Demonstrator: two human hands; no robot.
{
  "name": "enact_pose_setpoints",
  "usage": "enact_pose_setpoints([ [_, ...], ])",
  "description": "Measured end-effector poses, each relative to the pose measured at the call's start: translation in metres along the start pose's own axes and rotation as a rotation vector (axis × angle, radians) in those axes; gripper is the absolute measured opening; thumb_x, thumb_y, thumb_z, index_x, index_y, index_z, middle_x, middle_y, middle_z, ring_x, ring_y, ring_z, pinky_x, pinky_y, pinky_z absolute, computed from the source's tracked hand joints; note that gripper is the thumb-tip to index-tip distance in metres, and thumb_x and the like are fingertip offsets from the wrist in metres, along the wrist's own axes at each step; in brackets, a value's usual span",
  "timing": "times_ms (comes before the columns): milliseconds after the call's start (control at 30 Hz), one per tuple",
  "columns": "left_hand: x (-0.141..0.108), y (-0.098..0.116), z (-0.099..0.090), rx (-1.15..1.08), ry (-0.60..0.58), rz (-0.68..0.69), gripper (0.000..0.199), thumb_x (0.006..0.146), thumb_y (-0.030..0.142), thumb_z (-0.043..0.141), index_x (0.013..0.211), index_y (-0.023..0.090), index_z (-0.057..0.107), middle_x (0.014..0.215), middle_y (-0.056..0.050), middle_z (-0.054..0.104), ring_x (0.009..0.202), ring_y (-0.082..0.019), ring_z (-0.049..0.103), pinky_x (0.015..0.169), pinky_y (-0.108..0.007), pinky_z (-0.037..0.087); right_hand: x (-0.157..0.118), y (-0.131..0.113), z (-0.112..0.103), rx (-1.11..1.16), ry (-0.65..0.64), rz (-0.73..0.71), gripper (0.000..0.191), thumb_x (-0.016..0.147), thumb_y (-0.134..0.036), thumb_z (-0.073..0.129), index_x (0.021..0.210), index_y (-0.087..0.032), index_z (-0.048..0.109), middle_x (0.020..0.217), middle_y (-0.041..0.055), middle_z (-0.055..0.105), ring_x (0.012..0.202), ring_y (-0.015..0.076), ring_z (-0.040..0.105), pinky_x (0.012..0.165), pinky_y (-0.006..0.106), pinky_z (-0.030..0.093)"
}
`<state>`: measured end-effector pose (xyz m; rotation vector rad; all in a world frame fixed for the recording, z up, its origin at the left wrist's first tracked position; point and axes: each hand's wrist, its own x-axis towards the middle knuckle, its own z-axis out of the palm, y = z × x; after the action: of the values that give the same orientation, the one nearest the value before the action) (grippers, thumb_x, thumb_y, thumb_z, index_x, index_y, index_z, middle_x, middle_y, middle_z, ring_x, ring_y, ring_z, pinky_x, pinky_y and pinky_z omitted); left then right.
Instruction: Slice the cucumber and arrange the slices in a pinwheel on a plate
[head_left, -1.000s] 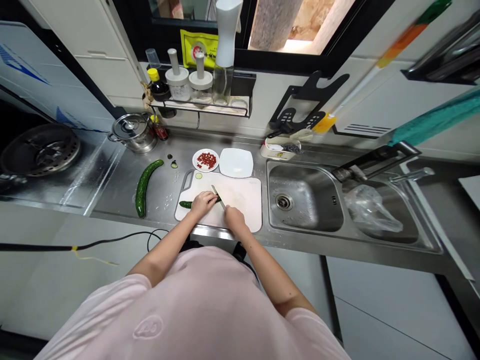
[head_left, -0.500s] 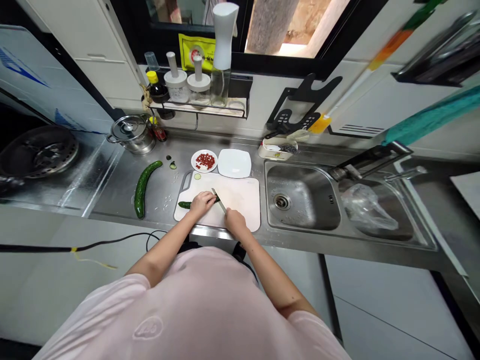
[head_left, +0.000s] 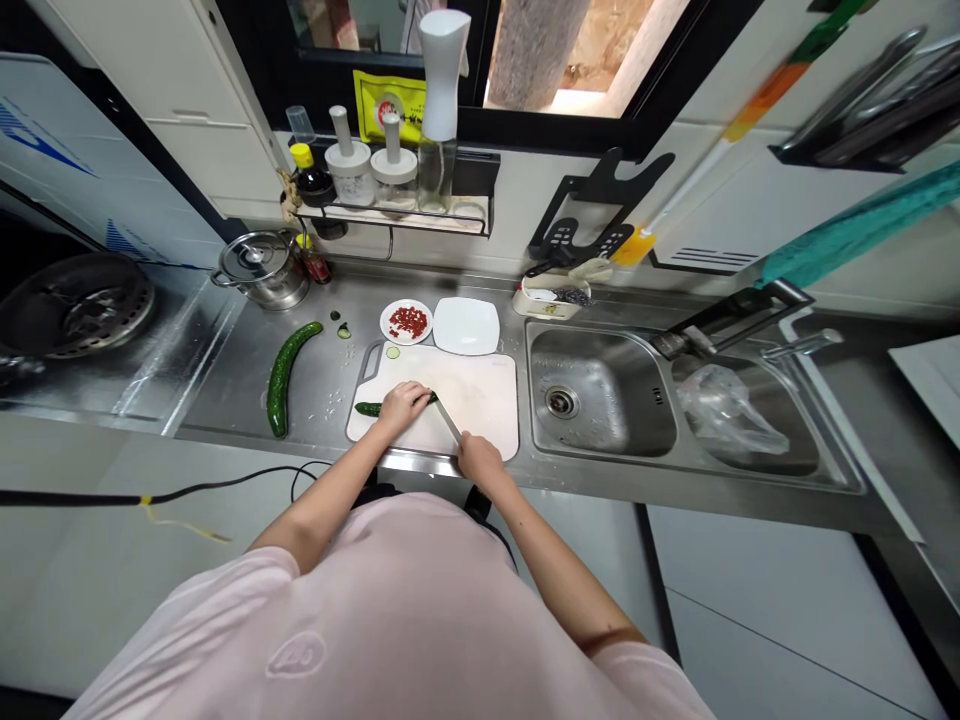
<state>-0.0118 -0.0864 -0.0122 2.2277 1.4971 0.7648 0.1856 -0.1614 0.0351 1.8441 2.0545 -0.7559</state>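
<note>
A dark green cucumber (head_left: 367,409) lies across the white cutting board (head_left: 480,385); my left hand (head_left: 403,405) is closed over it and hides its middle. My right hand (head_left: 480,460) grips the handle of a knife (head_left: 448,417), whose blade slants up and left to the cucumber's right end, by my left fingertips. A pale round cucumber slice (head_left: 393,352) rests near the board's upper left corner. On the counter to the left lies a whole curved cucumber (head_left: 289,375), with small cut-off ends (head_left: 343,331) close by.
Behind the board stand a plate of chopped red pieces (head_left: 407,321) and a white square plate (head_left: 466,325). A sink (head_left: 607,390) is on the right, with a plastic bag (head_left: 727,410) in its second basin. A lidded pot (head_left: 262,270) and a wok (head_left: 75,300) are on the left.
The knife and my right hand have shifted slightly right and down, with the blade tip drawn back toward the cucumber's end. My left hand stays on the cucumber.
</note>
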Motion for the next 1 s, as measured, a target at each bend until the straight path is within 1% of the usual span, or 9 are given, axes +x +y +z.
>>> enact_pose_setpoints([
  [133, 0.000, 0.001, -0.001, 0.000, -0.004, -0.023, 0.020, 0.089, 0.029, 0.050, 0.095, 0.024, 0.068, 0.093, -0.003, 0.066, 0.091, -0.015, 0.058, 0.084, -0.029, 0.045, -0.004, 0.002, 0.001, -0.009, 0.010, -0.003, 0.024, 0.089, -0.018, 0.038, 0.104, -0.015, 0.056, 0.095, 0.0137, 0.066, 0.089, 0.0233, 0.064, 0.070, 0.029, 0.042],
  [267, 0.000, 0.004, -0.002, 0.008, -0.011, -0.024, 0.018, 0.088, 0.028, 0.051, 0.095, 0.025, 0.067, 0.093, -0.003, 0.065, 0.092, -0.015, 0.058, 0.085, -0.029, 0.045, -0.009, 0.002, -0.001, 0.004, -0.008, 0.010, 0.024, 0.090, -0.019, 0.039, 0.107, -0.015, 0.056, 0.096, 0.0138, 0.066, 0.090, 0.0229, 0.064, 0.071, 0.028, 0.042],
  [433, -0.001, 0.008, -0.003, 0.048, -0.004, -0.032, 0.019, 0.089, 0.029, 0.049, 0.095, 0.024, 0.067, 0.093, -0.003, 0.064, 0.092, -0.016, 0.057, 0.084, -0.028, 0.044, -0.011, 0.006, -0.007, 0.020, -0.011, 0.035, 0.025, 0.092, -0.026, 0.038, 0.106, -0.016, 0.057, 0.098, 0.0130, 0.066, 0.091, 0.0220, 0.063, 0.071, 0.027, 0.041],
  [567, -0.002, 0.011, -0.005, 0.063, 0.000, -0.043, 0.019, 0.089, 0.029, 0.049, 0.096, 0.025, 0.066, 0.093, -0.004, 0.064, 0.092, -0.016, 0.057, 0.082, -0.028, 0.044, -0.011, 0.010, -0.013, 0.018, 0.028, 0.040, 0.027, 0.092, -0.026, 0.035, 0.104, -0.017, 0.057, 0.096, 0.0115, 0.066, 0.088, 0.0221, 0.063, 0.068, 0.027, 0.039],
  [733, -0.004, 0.014, -0.007, 0.055, 0.011, -0.059, 0.019, 0.089, 0.030, 0.050, 0.098, 0.025, 0.066, 0.093, -0.003, 0.064, 0.092, -0.016, 0.057, 0.081, -0.028, 0.045, -0.013, 0.008, -0.023, -0.015, 0.077, 0.080, 0.029, 0.093, -0.027, 0.034, 0.108, -0.017, 0.056, 0.095, 0.0110, 0.066, 0.089, 0.0222, 0.062, 0.071, 0.028, 0.038],
  [833, -0.005, 0.015, -0.009, 0.020, 0.054, -0.092, 0.020, 0.089, 0.031, 0.050, 0.099, 0.024, 0.066, 0.095, -0.004, 0.064, 0.094, -0.017, 0.058, 0.084, -0.029, 0.045, -0.015, 0.007, -0.028, -0.004, 0.118, 0.082, 0.031, 0.092, -0.029, 0.035, 0.116, -0.019, 0.053, 0.098, 0.0102, 0.066, 0.092, 0.0218, 0.061, 0.073, 0.028, 0.038],
  [933, -0.003, 0.014, -0.013, -0.061, 0.155, -0.162, 0.023, 0.090, 0.032, 0.048, 0.100, 0.022, 0.065, 0.100, -0.005, 0.065, 0.097, -0.017, 0.058, 0.088, -0.031, 0.046, -0.017, 0.007, -0.031, 0.034, 0.179, 0.052, 0.034, 0.091, -0.030, 0.038, 0.123, -0.022, 0.048, 0.107, 0.0078, 0.063, 0.096, 0.0204, 0.059, 0.075, 0.027, 0.037],
  [1000, 0.000, 0.013, -0.015, -0.137, 0.225, -0.227, 0.025, 0.090, 0.033, 0.046, 0.102, 0.021, 0.064, 0.102, -0.006, 0.065, 0.096, -0.017, 0.059, 0.085, -0.030, 0.047, -0.017, 0.008, -0.032, 0.036, 0.215, 0.038, 0.036, 0.090, -0.029, 0.040, 0.125, -0.024, 0.046, 0.112, 0.0070, 0.061, 0.098, 0.0203, 0.057, 0.077, 0.027, 0.037],
])
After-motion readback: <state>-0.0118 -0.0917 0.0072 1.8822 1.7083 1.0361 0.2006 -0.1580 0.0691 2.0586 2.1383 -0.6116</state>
